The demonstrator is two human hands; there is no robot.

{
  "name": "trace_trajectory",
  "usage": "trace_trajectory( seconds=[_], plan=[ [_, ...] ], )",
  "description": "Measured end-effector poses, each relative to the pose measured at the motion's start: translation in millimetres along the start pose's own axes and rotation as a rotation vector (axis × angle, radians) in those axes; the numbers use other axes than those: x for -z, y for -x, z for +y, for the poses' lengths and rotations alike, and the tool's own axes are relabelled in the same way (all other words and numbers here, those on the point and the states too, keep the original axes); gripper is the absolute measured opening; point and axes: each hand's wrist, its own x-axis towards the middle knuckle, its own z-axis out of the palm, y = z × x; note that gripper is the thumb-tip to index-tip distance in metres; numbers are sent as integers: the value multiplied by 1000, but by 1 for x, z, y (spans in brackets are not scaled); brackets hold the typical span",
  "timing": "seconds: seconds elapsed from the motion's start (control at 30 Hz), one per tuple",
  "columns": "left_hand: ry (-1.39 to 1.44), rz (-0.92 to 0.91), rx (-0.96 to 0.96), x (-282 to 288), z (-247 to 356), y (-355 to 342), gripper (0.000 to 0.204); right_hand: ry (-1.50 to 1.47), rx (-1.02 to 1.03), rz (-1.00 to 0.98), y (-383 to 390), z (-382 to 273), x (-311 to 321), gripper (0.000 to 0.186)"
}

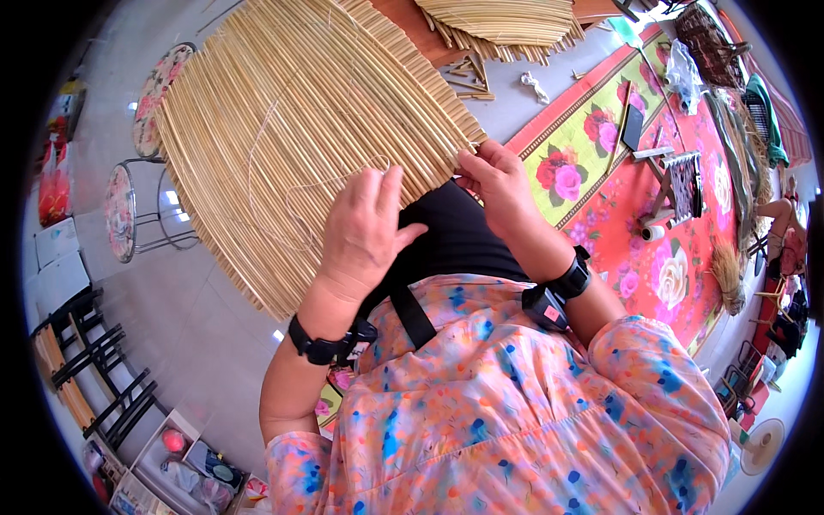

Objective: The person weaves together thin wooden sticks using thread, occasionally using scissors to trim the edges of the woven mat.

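Observation:
A large mat of parallel pale straw-coloured rods, with loose thin thread lying over it, rests across my lap on black cloth. My left hand is over the mat's lower right part, fingers slightly bent near the thread and thumb spread apart; whether a fingertip touches the thread I cannot tell. Around the mat's right edge, near its lower corner, my right hand is closed, thumb on top and some fingers hidden.
Behind is a wooden table bearing another rod mat. Floral stools and folded black frames stand at left. A floral floor mat at right holds a small frame. Another person's leg shows far right.

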Motion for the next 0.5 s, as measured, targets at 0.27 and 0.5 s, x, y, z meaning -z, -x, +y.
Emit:
trace_trajectory(
  seconds=[0.27, 0.5],
  plan=[
    [-353, 108, 12, 15, 9, 10, 47, -64, 140, -327, 27, -43, 1, 36],
    [-319, 202, 0, 62, 12, 0, 39, -42, 336, -411, 37, -71, -17, 31]
  ],
)
